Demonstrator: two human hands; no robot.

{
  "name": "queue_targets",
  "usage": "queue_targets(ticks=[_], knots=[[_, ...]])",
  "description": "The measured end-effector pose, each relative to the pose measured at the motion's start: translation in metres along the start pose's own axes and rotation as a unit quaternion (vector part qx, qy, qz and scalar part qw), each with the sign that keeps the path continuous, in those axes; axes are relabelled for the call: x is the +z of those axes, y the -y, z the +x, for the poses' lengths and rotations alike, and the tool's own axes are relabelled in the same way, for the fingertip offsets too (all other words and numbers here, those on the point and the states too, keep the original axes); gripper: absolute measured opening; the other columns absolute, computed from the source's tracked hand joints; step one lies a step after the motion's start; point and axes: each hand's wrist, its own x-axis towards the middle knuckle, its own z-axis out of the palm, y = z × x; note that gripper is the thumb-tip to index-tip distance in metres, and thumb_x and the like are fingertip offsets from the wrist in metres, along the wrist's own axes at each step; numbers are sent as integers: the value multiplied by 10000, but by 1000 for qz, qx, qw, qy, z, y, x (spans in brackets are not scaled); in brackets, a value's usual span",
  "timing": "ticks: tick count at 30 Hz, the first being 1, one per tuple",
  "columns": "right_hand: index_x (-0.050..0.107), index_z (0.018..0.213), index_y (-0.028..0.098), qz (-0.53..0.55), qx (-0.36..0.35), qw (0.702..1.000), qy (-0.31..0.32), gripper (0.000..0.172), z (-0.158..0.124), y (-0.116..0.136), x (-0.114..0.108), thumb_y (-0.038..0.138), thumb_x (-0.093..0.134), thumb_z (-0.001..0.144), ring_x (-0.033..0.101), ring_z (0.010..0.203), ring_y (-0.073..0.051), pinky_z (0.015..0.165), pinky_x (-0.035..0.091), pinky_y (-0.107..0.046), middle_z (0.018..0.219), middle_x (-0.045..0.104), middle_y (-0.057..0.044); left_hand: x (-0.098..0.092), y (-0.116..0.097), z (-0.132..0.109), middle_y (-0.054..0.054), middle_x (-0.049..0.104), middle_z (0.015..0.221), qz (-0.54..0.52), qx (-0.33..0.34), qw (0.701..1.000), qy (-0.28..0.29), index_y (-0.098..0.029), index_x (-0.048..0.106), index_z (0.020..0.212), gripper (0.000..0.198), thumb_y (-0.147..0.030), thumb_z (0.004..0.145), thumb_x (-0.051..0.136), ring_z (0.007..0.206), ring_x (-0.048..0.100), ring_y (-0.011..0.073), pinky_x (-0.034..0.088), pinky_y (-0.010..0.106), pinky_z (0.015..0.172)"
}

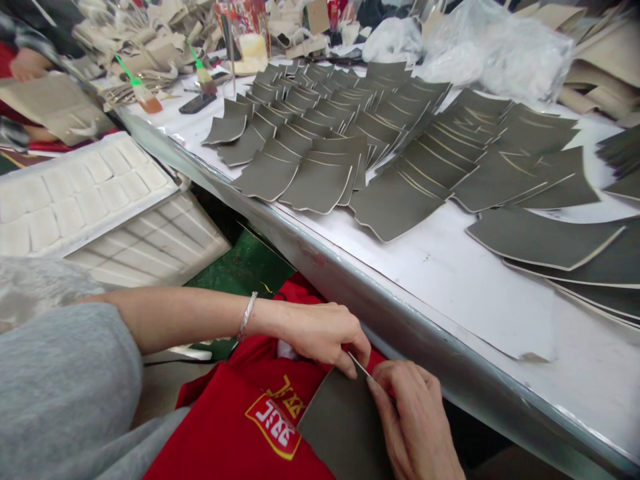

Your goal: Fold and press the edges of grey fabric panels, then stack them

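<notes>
A dark grey leather-like panel point(345, 423) with a pale edge rests on the red apron point(235, 427) over my lap. My left hand point(320, 333), a silver bracelet at its wrist, pinches the panel's top edge between thumb and fingers. Close beside it, my right hand point(413, 413) grips the same edge at its right end. The panel's lower part runs out of the picture. On the table, many similar grey panels point(317, 177) lie in overlapping rows just beyond my hands.
The metal table edge point(320, 253) runs diagonally past my hands. A white crate point(145, 227) stands at left. Green-handled brushes point(145, 97), a dark phone-like slab point(197, 103) and clear plastic bags point(500, 53) lie farther back. At upper left, a person's hand point(30, 65) touches a beige bag point(55, 110).
</notes>
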Motion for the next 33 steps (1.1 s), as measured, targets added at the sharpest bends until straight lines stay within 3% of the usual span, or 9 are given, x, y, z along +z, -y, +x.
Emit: queue_targets(ticks=[8,10,13,16,24,30,33], knots=[[480,958,259,56,72,996,3,118,-9,-7,-9,320,573,920,576,824,-172,746,399,-315,858,620,24,9,-1,3,-21,677,740,-61,6,997,-40,-163,693,811,28,-148,822,673,681,603,100,395,171,626],[491,998,267,56,61,996,37,154,-6,-9,-11,340,592,909,581,822,-169,746,387,-319,876,632,32,9,-3,3,-28,659,707,-66,8,997,-45,-162,681,774,45,-141,812,670,655,589,96,386,170,604],[517,945,272,66,28,992,104,33,0,-9,-13,304,525,951,575,783,-149,766,342,-332,855,636,58,8,-4,3,-28,642,688,-71,10,996,-59,-148,663,733,73,-138,804,667,646,575,92,376,171,591],[535,904,265,72,22,989,123,96,1,-11,-17,271,473,977,570,766,-138,800,290,-353,822,629,64,7,-3,2,-31,635,696,-85,9,994,-64,-146,660,728,74,-123,798,668,659,570,90,374,170,600],[563,880,263,45,-11,992,114,115,-24,-31,-30,298,501,970,583,772,-143,785,241,-352,783,634,70,6,11,-2,-54,587,632,-148,-64,986,-35,-165,661,748,45,-159,792,651,566,548,78,374,168,543],[564,829,251,82,12,991,103,176,-20,-26,-30,293,478,977,555,744,-133,736,321,-305,750,603,50,6,-1,13,-7,700,854,-66,-6,998,-18,-192,705,924,109,-211,818,687,771,629,126,416,182,681],[558,766,239,100,25,992,72,245,-19,-26,-28,324,466,976,549,680,-131,678,370,-278,713,596,34,16,-6,23,12,707,839,-63,35,997,-14,-185,720,876,94,-240,866,644,791,639,140,419,189,688]])
